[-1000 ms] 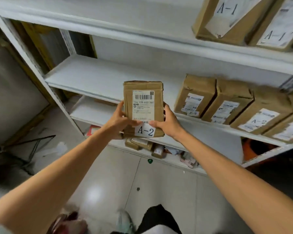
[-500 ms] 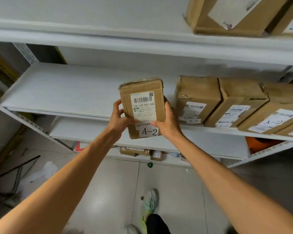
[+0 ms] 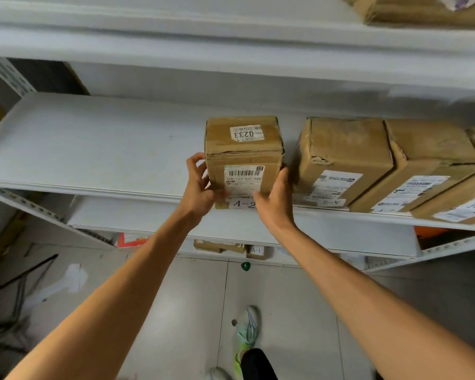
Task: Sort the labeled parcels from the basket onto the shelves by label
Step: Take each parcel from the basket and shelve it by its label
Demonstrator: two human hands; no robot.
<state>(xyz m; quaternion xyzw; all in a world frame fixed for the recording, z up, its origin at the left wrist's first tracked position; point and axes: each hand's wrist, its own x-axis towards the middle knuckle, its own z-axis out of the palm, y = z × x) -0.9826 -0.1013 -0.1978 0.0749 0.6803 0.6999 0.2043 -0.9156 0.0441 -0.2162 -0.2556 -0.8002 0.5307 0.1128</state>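
Note:
A brown cardboard parcel with a barcode label and an "A-2" tag stands at the front edge of the white middle shelf. A "0233" sticker shows on its top. My left hand holds its left side with curled fingers. On the right lower corner my right hand grips the parcel, partly covering the "A-2" tag. To the right stands a row of other A-2 parcels, a small gap away.
The upper shelf carries a parcel at top right. Below, lower shelves hold small boxes, one tagged A-1. The middle shelf's left half is bare. My feet stand on the grey tiled floor.
Both hands carried the A-2 parcel up and forward onto the middle shelf's edge. Its top face now shows. The view moved closer to the shelf.

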